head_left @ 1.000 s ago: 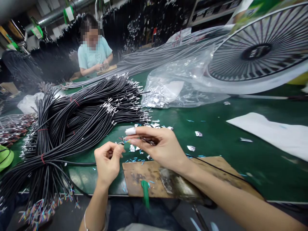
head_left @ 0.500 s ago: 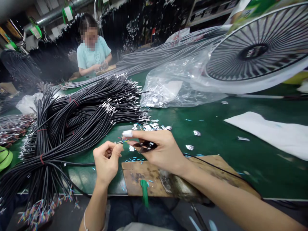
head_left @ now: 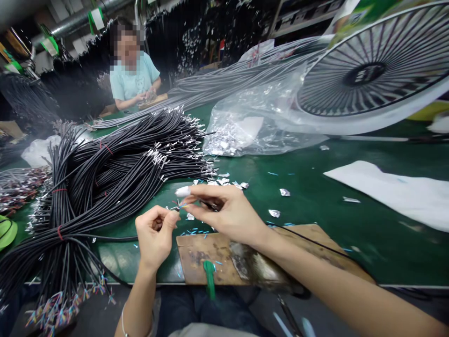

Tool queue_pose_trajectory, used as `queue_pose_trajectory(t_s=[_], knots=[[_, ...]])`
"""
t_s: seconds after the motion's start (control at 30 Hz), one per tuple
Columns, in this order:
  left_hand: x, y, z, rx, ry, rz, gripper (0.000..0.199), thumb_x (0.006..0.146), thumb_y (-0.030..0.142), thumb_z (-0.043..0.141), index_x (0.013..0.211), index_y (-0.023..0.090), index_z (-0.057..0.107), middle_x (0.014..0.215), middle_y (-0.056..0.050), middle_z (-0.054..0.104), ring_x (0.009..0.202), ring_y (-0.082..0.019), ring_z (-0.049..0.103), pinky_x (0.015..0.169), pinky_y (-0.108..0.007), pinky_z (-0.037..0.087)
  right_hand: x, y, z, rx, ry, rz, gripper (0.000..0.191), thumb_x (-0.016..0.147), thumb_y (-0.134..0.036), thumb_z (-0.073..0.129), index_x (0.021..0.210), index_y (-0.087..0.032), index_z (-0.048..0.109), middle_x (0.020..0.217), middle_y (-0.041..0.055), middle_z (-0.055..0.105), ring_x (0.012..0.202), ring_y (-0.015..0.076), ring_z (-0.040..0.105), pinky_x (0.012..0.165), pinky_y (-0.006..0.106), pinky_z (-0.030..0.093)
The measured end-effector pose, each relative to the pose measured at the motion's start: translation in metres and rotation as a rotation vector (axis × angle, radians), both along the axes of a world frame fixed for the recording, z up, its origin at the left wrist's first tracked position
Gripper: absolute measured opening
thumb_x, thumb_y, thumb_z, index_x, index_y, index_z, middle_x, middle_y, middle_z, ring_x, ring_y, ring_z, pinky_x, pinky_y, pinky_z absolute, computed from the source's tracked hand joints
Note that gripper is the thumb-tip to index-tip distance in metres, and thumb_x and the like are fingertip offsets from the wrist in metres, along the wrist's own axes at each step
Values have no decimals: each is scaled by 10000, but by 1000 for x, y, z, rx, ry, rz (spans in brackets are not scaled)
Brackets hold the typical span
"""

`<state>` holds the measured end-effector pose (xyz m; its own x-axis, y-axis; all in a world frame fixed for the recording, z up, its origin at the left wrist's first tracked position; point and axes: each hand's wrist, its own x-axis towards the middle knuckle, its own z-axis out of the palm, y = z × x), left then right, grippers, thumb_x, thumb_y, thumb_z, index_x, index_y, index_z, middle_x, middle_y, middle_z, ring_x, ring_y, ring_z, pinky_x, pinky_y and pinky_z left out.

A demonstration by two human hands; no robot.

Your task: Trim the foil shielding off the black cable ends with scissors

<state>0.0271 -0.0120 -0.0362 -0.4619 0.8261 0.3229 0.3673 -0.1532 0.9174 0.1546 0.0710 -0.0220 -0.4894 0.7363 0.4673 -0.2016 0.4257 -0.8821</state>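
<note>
My left hand [head_left: 154, 238] is closed in a pinch on the end of a black cable [head_left: 177, 208]. Thin coloured wires [head_left: 183, 205] fan out from its tip toward my right hand [head_left: 236, 215]. That hand has white tape around the index fingertip, and its thumb and index tips are at the wires. Tucked inside its curled fingers is a small dark shiny tool [head_left: 210, 205], mostly hidden, so its exact kind does not show. Under my right wrist lies a stained wooden board [head_left: 196, 255] with a green strap [head_left: 209, 276].
Tied bundles of black cables [head_left: 115, 159] cover the left of the green table [head_left: 298, 173]. Foil scraps [head_left: 274, 213] and blue wire bits lie about. Behind are a clear plastic bag [head_left: 266, 126] and a round fan [head_left: 372, 70]. A co-worker [head_left: 135, 79] sits across the table.
My right hand has turned and its thumb has come in to the wires; the dark tool is now more hidden in the palm. My left hand stays put. The view shifts slightly.
</note>
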Motion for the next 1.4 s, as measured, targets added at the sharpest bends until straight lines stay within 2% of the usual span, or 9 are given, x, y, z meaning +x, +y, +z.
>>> queue_pose_trajectory(t_s=[0.1, 0.33, 0.63, 0.8, 0.9, 1.0, 1.07, 1.23, 1.4], knots=[[-1, 0, 0, 13, -10, -9, 258, 777, 288, 600, 565, 144, 570, 480, 38, 530, 444, -63, 462, 430, -157, 335, -2, 0, 2, -90, -45, 54, 176, 702, -175, 609, 836, -115, 706, 747, 52, 715, 650, 160, 679, 579, 207, 563], [0, 0, 2, -20, 3, 6, 310, 791, 320, 580, 538, 146, 535, 471, 31, 515, 430, -68, 447, 420, -170, 317, 0, -4, 1, -80, -11, 37, 306, 709, -174, 613, 1004, -126, 677, 879, 67, 717, 752, 187, 695, 662, 253, 593], [7, 3, -8, 51, 112, 104, 256, 774, 310, 629, 592, 149, 548, 535, 42, 513, 495, -69, 437, 479, -176, 337, -3, -2, -5, 15, -9, -73, 255, 704, -155, 601, 933, -125, 709, 723, 37, 714, 611, 153, 675, 554, 208, 560], [1, 4, -5, 121, 5, 231, 272, 765, 323, 619, 584, 153, 509, 513, 56, 462, 474, -63, 405, 465, -166, 334, -2, -2, -4, 21, -71, -53, 308, 695, -164, 582, 977, -118, 697, 709, 32, 712, 583, 143, 658, 564, 216, 558], [-3, 6, -2, -17, -1, 142, 303, 768, 364, 596, 571, 148, 517, 488, 55, 455, 453, -64, 402, 439, -163, 322, 0, -2, -5, 86, -100, -93, 383, 687, -124, 558, 1055, -135, 667, 752, 23, 719, 598, 139, 664, 594, 220, 562], [-2, 7, -1, -255, 167, -56, 344, 816, 375, 523, 563, 144, 559, 508, 25, 517, 502, -92, 485, 485, -180, 370, 1, 0, -6, 220, -193, -142, 420, 669, -54, 518, 1045, -164, 668, 795, 20, 723, 641, 151, 677, 640, 238, 556], [-1, 8, -3, -350, 272, -110, 347, 836, 356, 493, 583, 146, 603, 541, 2, 579, 548, -116, 548, 525, -194, 407, 1, 2, -8, 298, -281, -152, 429, 658, -13, 495, 1018, -160, 677, 837, 38, 723, 694, 173, 687, 671, 258, 551], [-4, 10, -7, -379, 335, -74, 231, 815, 298, 534, 697, 155, 671, 623, -24, 661, 580, -140, 612, 548, -215, 457, -1, 4, -10, 414, -537, -115, 447, 709, -4, 497, 1097, -171, 646, 937, 74, 709, 806, 213, 685, 683, 281, 533], [-15, 13, -16, -360, 468, 43, 98, 748, 141, 577, 770, 172, 667, 747, -34, 655, 707, -161, 621, 721, -286, 492, -2, 2, -4, 457, -715, -82, 417, 778, -33, 495, 1150, -182, 613, 944, 71, 706, 787, 210, 680, 653, 260, 495]])
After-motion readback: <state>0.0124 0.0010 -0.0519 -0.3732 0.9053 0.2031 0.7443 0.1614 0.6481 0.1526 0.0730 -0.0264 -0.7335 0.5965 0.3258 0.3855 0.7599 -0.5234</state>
